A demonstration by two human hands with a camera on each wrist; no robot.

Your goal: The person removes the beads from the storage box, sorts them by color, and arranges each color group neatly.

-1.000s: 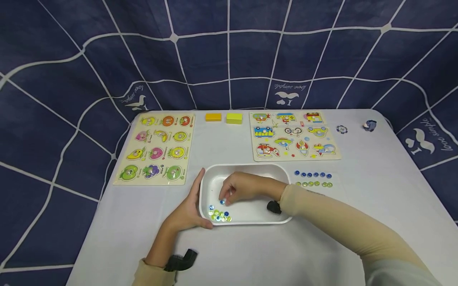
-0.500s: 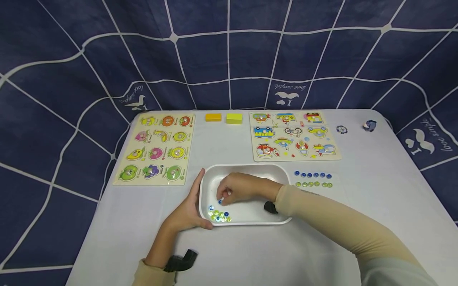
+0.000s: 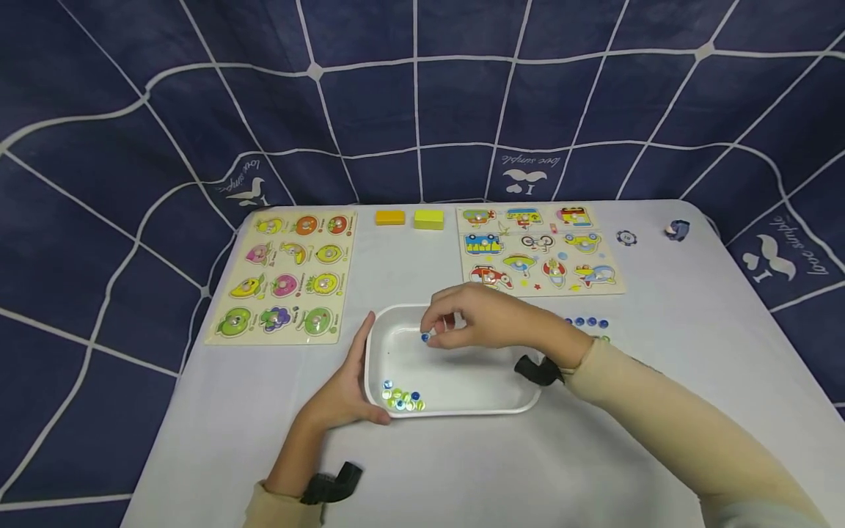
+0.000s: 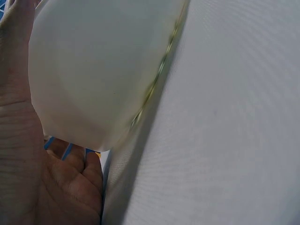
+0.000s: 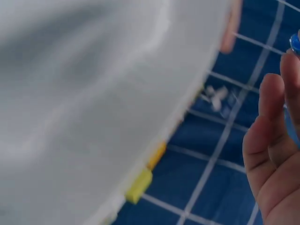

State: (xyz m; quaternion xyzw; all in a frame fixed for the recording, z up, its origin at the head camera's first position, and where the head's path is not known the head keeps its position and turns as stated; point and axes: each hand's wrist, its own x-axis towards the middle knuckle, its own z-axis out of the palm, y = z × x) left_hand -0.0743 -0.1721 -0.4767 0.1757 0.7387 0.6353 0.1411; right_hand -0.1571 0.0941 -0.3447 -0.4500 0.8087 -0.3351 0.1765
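Note:
In the head view my right hand [image 3: 491, 315] is above the far half of a white tray [image 3: 455, 412], pinching a small blue glass gem [image 3: 425, 337] between thumb and fingertips. That blue gem also shows at the right edge of the right wrist view, by the fingertips [image 5: 293, 61]. My left hand [image 3: 346, 385] holds the tray's left end, thumb at the near corner and fingers along the side. Several green and blue glass gems [image 3: 403, 397] lie in the tray's near left corner. Through the tray wall [image 4: 103, 70], the left wrist view shows a line of green.
Right of the tray, a row of blue gems [image 3: 591, 322] is partly hidden by my right arm. Behind stand a fruit puzzle board [image 3: 346, 286], a vehicle puzzle board [image 3: 528, 253], an orange block [image 3: 390, 218], a yellow block [image 3: 429, 219], a chip [image 3: 626, 237] and a small figure [image 3: 677, 230].
My right hand has lifted a blue gem from near the pile and moved away from me and to the right. The left hand stays on the tray.

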